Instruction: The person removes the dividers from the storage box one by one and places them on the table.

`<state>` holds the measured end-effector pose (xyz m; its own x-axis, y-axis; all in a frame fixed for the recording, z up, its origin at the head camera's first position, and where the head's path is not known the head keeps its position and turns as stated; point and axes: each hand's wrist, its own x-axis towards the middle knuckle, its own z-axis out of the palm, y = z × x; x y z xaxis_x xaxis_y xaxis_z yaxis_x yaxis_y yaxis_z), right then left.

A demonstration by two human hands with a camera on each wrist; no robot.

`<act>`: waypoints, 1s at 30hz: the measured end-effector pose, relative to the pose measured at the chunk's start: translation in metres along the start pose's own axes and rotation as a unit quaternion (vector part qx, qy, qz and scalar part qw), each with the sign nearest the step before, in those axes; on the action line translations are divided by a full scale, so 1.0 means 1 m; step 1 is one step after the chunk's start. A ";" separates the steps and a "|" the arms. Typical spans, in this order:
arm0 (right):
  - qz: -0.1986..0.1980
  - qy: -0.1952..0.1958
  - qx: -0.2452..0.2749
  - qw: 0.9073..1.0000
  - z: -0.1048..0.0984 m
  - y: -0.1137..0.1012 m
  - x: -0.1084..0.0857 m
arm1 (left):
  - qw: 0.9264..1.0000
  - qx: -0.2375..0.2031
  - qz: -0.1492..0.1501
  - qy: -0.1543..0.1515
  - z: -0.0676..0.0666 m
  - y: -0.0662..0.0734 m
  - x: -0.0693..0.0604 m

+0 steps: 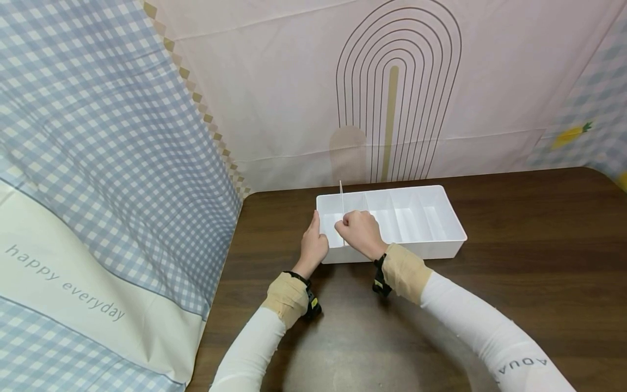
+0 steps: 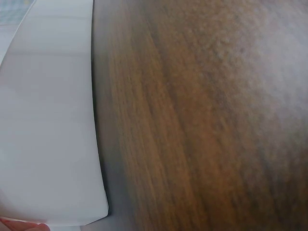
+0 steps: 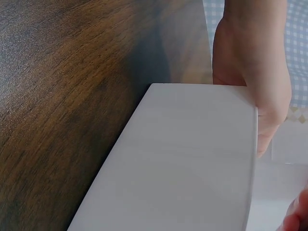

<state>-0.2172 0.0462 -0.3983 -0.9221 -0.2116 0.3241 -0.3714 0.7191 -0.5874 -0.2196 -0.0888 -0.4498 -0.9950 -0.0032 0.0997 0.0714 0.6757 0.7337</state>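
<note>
A long white compartment box (image 1: 436, 249) stands on the table, its front wall filling much of both wrist views (image 2: 53, 120) (image 3: 183, 154). My left hand (image 1: 313, 247) grips the box's left end, fingers along the outside and thumb at the rim; the right wrist view shows this left hand (image 3: 255, 62) too. Over the left part of the box, my right hand (image 1: 362, 231) is curled and pinches a thin white divider (image 1: 341, 198), whose top end rises above the back rim. Part of the divider is hidden by that hand.
The brown wooden table (image 1: 529, 245) extends around the box. Behind it hangs a pale cloth with an arch pattern (image 1: 274, 98), and a blue checked cloth (image 1: 112, 125) hangs along the left edge. Other upright partitions (image 1: 393, 209) stand inside the box.
</note>
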 end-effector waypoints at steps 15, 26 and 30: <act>-0.007 0.002 -0.003 1.000 -0.003 -0.003 0.001 | 1.000 0.003 0.003 0.001 0.000 -0.001 0.000; -0.007 0.002 0.000 1.000 -0.006 -0.003 0.001 | 1.000 0.009 -0.001 0.002 0.001 -0.001 0.001; -0.008 0.006 0.002 1.000 -0.007 -0.004 0.001 | 1.000 0.011 0.001 0.004 0.001 -0.001 0.001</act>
<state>-0.2155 0.0476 -0.3902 -0.9148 -0.2149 0.3419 -0.3863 0.7124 -0.5859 -0.2204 -0.0884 -0.4508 -0.9942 -0.0079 0.1069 0.0717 0.6920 0.7183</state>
